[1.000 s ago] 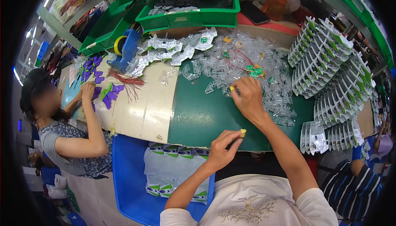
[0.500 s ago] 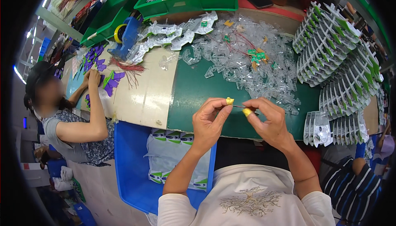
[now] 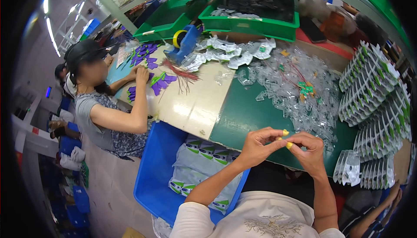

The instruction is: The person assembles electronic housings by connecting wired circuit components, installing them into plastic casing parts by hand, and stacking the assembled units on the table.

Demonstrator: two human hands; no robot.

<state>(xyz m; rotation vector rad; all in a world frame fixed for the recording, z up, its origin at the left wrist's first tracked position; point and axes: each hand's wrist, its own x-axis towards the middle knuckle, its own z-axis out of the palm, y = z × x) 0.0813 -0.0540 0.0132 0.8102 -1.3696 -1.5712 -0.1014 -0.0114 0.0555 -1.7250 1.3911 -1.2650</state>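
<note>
Over the front edge of the green work mat (image 3: 243, 112), my left hand (image 3: 260, 147) and my right hand (image 3: 310, 152) meet, thumbs and forefingers pinched. Yellow coverings wrap some fingertips of both. Whatever lies between the fingers is too small and hidden to make out. Beyond my hands spreads a heap of clear plastic parts (image 3: 299, 110). On top of it rest small green circuit boards (image 3: 306, 88) with thin red wires.
To the right stand stacked rows of white-and-green shells (image 3: 369, 86). A blue bin (image 3: 145, 181) with bagged parts sits below the table's edge. Green trays (image 3: 252, 24), a tape dispenser (image 3: 186, 45) and red wires (image 3: 184, 76) lie farther back. A co-worker (image 3: 113, 103) handles purple pieces at left.
The view has swung left, so the scene sits farther right and lower. My hands have come together; the thin dark strand seen between them earlier no longer shows.
</note>
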